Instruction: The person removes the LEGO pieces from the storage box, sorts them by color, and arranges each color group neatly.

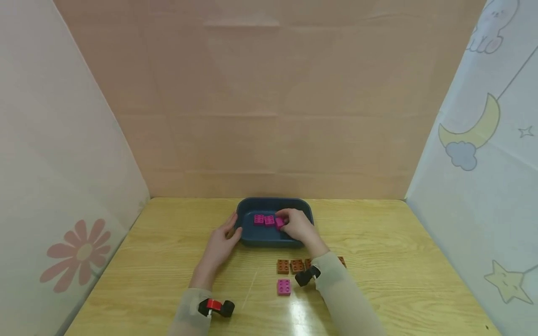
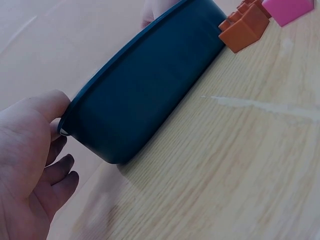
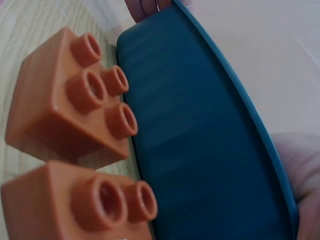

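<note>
A dark blue tray [image 1: 271, 243] stands toward the back of the table. Inside it, two magenta toy building bricks [image 1: 258, 220] sit side by side on the floor. My right hand [image 1: 299, 227] reaches over the front right rim and pinches a third magenta brick [image 1: 279, 222] just right of that pair; the fingers partly cover it. At the tray's left end, my left hand [image 1: 222, 241] grips the rim, its thumb toward the front corner. The left wrist view has those fingers [image 2: 50, 105] right at the rim, others curled below it.
In front of the tray runs a row of orange-brown bricks [image 1: 283, 266], partly hidden by my right forearm; they loom large in the right wrist view [image 3: 65, 100]. Nearer me lies one pink brick [image 1: 284, 287]. Cloth walls [image 1: 273, 140] border the table [image 1: 168, 261] behind and on both sides.
</note>
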Demonstrator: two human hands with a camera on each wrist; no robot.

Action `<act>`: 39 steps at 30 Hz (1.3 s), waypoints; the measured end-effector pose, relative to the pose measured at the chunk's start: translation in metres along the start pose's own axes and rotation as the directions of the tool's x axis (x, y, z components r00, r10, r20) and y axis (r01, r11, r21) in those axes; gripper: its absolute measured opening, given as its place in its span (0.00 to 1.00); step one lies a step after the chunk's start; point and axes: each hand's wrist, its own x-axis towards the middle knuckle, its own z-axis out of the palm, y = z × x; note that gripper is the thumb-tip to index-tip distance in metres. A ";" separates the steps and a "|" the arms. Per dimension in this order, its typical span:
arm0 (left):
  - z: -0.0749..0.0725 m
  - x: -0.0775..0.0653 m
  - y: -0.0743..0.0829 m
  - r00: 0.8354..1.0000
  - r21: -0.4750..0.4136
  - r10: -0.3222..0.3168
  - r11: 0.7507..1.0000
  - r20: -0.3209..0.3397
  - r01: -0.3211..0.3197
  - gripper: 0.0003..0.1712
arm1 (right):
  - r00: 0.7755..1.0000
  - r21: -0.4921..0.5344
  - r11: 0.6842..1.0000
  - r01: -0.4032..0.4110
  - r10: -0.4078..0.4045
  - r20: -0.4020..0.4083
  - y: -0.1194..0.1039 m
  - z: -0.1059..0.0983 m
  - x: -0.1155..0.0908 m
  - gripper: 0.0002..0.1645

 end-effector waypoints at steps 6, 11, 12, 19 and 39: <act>0.000 0.002 -0.001 1.000 0.008 0.009 1.000 0.008 -0.009 0.34 | 0.999 -0.033 0.999 -0.013 0.015 0.041 0.000 0.001 0.003 0.29; -0.001 0.003 -0.001 1.000 0.011 0.006 1.000 0.009 -0.006 0.34 | 0.998 -0.027 0.999 -0.029 0.030 0.057 0.001 0.001 0.005 0.29; -0.001 0.003 -0.001 1.000 0.014 0.006 1.000 0.008 -0.007 0.34 | 0.998 -0.027 0.999 -0.032 0.034 0.057 0.001 0.001 0.006 0.29; -0.002 0.003 -0.003 1.000 0.023 0.020 1.000 0.001 -0.020 0.34 | 0.998 -0.042 0.999 -0.020 0.023 0.058 0.001 0.002 0.008 0.24; -0.006 0.007 -0.005 1.000 0.008 0.005 1.000 -0.014 -0.005 0.33 | 0.998 -0.048 0.999 -0.010 0.013 0.066 -0.006 0.003 0.010 0.21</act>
